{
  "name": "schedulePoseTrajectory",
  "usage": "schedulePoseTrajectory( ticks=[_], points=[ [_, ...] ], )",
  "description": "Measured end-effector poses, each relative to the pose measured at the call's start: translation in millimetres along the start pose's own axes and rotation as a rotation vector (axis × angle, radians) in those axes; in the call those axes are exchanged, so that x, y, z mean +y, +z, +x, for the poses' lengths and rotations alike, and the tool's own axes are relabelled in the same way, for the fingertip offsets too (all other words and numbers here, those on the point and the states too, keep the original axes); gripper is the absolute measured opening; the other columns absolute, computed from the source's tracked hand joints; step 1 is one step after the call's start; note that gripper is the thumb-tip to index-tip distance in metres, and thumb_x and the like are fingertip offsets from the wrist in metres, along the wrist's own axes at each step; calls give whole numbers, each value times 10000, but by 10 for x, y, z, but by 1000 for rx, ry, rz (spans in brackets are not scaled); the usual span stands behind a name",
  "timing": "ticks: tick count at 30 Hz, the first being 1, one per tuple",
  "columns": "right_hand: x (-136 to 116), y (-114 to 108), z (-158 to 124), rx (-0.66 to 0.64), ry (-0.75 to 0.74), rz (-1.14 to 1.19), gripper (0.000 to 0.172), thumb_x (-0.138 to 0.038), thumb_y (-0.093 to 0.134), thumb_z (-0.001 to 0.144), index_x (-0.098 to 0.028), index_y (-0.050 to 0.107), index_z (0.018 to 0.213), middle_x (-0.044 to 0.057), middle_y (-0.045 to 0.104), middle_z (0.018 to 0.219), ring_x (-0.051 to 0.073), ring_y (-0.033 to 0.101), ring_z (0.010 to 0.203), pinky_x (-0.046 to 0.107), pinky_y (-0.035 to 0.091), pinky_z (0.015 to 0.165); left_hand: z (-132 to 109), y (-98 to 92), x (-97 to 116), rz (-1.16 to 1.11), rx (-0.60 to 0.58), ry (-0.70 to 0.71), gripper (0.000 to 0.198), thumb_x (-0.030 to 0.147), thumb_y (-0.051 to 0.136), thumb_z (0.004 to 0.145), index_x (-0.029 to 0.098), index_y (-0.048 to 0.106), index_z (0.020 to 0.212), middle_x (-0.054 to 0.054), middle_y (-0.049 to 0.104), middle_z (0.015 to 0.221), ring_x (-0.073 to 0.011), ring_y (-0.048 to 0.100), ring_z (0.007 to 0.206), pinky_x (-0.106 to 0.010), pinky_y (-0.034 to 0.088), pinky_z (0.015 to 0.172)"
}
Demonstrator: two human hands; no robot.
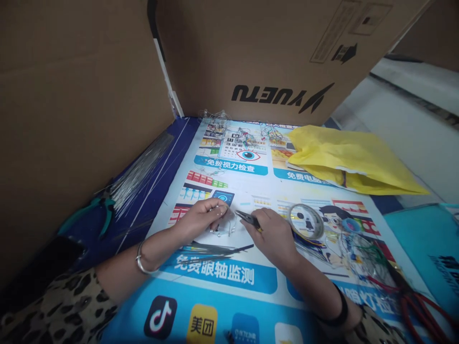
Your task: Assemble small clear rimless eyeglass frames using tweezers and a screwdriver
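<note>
My left hand [202, 220] is closed, its thumb and finger pinching a thin wire loop strung with small clear beads [232, 230]. Dark-tipped pliers [248, 219] with some yellow on the handle are gripped in my right hand [274, 239]. Their jaws point left, close to the loop's upper right side; whether they touch the wire I cannot tell. Below both hands lies a bunch of thin dark strips [218, 251]. Just right of my right hand is a roll of clear tape [321, 228].
Cardboard panels [251, 52] wall the left and back. Loose silver wires [139, 177] and teal-handled pliers [105, 217] lie left. Wire pieces [215, 119] rest at the back. Rightward are a yellow bag [351, 148], tangled coloured wires [362, 253] and red-handled scissors [403, 306].
</note>
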State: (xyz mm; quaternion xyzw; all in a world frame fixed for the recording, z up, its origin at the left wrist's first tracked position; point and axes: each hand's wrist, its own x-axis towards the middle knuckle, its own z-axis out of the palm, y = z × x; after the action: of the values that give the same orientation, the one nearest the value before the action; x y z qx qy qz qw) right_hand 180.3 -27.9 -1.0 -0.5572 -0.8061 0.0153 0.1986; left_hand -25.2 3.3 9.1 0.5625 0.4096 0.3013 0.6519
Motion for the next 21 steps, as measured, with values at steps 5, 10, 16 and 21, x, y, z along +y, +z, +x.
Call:
schedulePoseTrajectory(
  ticks=[5,10,16,21],
  points=[
    [26,45,-25,-9,-87,198,129,-306,525,810,-185,567,792,52,587,767,192,514,782,307,377,711,31,0,-40,-142,118,40,230,384,496,820,162,554,843,40,467,555,-59,402,463,-192,328,476],
    [16,79,-95,-10,-218,333,70,-186,536,778,-197,584,828,48,597,798,184,515,803,326,391,746,18,4,-39,58,148,96,236,378,482,822,160,568,851,39,465,554,-72,423,489,-189,325,469],
    [-19,85,-102,-56,-356,365,138,-292,596,767,-197,604,867,46,606,796,174,522,789,316,390,728,19,-8,-75,494,200,427,207,294,465,834,159,622,823,-26,610,815,-135,542,794,-262,404,742],
    [-121,63,-94,-143,-485,313,223,-382,630,738,-205,625,872,43,612,794,177,518,791,318,363,723,55,-29,-126,728,272,527,269,297,432,852,156,648,775,-41,624,778,-160,535,830,-285,410,778]
  ],
)
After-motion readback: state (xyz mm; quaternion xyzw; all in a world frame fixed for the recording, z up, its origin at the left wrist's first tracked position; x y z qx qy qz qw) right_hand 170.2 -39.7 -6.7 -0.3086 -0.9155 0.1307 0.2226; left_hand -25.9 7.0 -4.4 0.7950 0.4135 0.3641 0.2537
